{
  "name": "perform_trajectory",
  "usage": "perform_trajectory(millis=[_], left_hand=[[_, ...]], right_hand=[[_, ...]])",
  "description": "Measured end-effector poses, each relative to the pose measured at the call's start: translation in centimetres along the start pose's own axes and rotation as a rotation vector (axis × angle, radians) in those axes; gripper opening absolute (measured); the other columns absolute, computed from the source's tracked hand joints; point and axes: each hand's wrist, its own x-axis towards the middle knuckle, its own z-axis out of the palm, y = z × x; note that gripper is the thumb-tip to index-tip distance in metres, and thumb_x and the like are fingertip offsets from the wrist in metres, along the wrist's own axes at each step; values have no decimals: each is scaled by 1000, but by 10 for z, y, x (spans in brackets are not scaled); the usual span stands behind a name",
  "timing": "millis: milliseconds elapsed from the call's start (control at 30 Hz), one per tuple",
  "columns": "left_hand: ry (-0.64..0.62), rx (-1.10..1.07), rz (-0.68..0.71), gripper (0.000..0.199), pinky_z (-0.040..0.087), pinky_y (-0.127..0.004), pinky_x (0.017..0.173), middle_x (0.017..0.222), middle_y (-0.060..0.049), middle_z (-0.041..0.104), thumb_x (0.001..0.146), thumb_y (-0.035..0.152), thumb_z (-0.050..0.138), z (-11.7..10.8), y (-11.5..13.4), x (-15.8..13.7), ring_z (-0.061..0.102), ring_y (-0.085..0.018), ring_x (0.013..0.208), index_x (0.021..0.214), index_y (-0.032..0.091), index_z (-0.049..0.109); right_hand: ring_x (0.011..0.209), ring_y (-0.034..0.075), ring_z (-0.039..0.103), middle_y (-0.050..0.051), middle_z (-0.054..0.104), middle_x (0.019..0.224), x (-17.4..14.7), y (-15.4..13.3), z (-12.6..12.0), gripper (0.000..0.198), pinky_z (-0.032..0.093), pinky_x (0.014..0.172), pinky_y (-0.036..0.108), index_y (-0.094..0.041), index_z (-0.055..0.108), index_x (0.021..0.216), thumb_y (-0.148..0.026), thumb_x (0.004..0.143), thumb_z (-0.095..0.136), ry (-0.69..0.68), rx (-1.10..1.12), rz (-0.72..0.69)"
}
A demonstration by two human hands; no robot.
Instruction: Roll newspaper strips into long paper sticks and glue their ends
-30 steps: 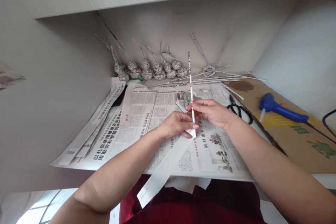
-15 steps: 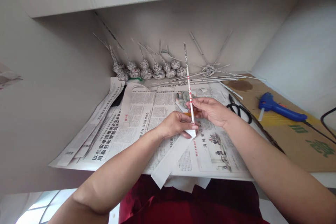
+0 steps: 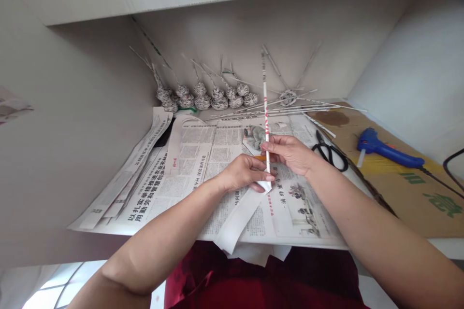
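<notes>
A thin rolled paper tube (image 3: 266, 106), white with red and dark print, stands nearly upright between my hands. Its lower end runs into a flat white paper strip (image 3: 241, 215) that slants down to the left, its end curling at the table's front edge. My left hand (image 3: 246, 174) pinches the folded part where strip and tube meet. Just above it, my right hand (image 3: 284, 153) grips the tube between thumb and fingers. Newspaper sheets (image 3: 188, 149) lie spread beneath both hands.
Several woven paper gourd shapes (image 3: 203, 101) line the back wall, beside a woven ring with spokes (image 3: 288, 98) and loose paper tubes (image 3: 246, 115). Black scissors (image 3: 329, 152) and a blue glue gun (image 3: 389, 148) lie right, the gun on cardboard (image 3: 406, 207). Stacked paper strips (image 3: 123, 181) lie left.
The tube has swung a little to the right and is closer to upright. The strip's lower end has shifted right and curled. Both hands keep their hold.
</notes>
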Motion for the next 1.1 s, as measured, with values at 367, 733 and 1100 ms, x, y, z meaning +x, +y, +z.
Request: perform_trajectory(millis=[367,733,1100], left_hand=[[-17,-1,-22,38,57,-27,59,84,-10,70,61,33,80,1,0,-1,67,-17,72,91,12,71],[-24,-3,-7,37,57,-27,59,85,-10,69,62,31,79,0,-2,0,67,-17,72,92,11,71],[-42,11,-13,38,57,-27,59,85,-10,70,61,33,79,0,-2,0,67,-18,72,91,11,71]], right_hand=[[73,15,61,4,67,80,1,2,-2,26,49,67,29,-17,70,80,-40,69,74,-56,18,25],[73,15,62,5,68,83,-2,-2,1,30,49,67,30,-16,71,87,-41,70,73,-146,-35,51],[72,14,61,4,68,80,-1,1,2,24,49,65,29,-17,70,79,-37,67,77,-111,-24,44]])
